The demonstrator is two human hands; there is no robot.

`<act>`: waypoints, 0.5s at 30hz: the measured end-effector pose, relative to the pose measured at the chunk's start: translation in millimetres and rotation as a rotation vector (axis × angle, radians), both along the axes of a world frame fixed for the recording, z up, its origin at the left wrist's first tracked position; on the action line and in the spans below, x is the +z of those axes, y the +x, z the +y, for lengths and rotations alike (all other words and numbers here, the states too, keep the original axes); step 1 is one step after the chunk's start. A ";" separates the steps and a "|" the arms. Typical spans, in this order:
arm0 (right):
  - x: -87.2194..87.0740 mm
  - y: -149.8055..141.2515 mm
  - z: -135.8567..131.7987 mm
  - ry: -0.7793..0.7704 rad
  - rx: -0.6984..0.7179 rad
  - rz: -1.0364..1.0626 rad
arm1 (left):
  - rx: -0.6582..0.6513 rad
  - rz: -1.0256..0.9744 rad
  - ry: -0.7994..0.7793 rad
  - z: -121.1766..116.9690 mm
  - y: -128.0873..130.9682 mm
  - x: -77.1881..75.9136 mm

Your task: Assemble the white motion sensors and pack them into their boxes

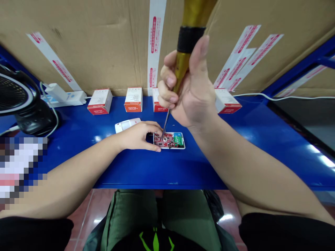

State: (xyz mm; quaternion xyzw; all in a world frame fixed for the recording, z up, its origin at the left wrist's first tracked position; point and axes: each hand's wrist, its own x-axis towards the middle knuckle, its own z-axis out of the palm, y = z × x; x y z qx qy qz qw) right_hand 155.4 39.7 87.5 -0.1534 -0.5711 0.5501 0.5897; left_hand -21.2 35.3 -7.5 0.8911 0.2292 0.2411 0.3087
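My right hand (187, 83) is wrapped around a gold electric screwdriver (181, 68) with a black band. Its thin shaft points down, and the tip meets or nearly meets a red circuit board (159, 141). The board sits in a white detector housing (180, 148) beside a green battery (178, 139). My left hand (143, 136) grips the housing's left end between thumb and fingers. Just behind that hand lies a white cover (128, 124), partly hidden by it. A tiny screw-like piece (173, 124) rests on the table behind the housing.
Several red-and-white boxes (133, 100) stand along the cardboard backing (104, 45). At the left are a black fan (28, 104) and a white power strip (68, 99). A white cable (256, 94) runs along the back right. The blue table's (157, 174) front edge lies before my lap.
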 end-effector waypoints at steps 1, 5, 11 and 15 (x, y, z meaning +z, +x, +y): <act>0.1 0.6 1.0 0.009 0.019 0.000 | -0.002 -0.007 -0.004 0.2 -0.2 -0.6; 5.2 8.4 8.1 -0.020 -0.014 -0.053 | 0.005 -0.033 -0.006 0.9 -0.8 -3.0; 15.0 30.9 26.8 0.004 -0.074 -0.079 | 0.012 -0.075 0.065 -0.5 1.3 -3.6; 20.8 31.4 19.8 0.039 -0.165 -0.064 | 0.071 -0.079 0.127 -1.5 2.9 -2.3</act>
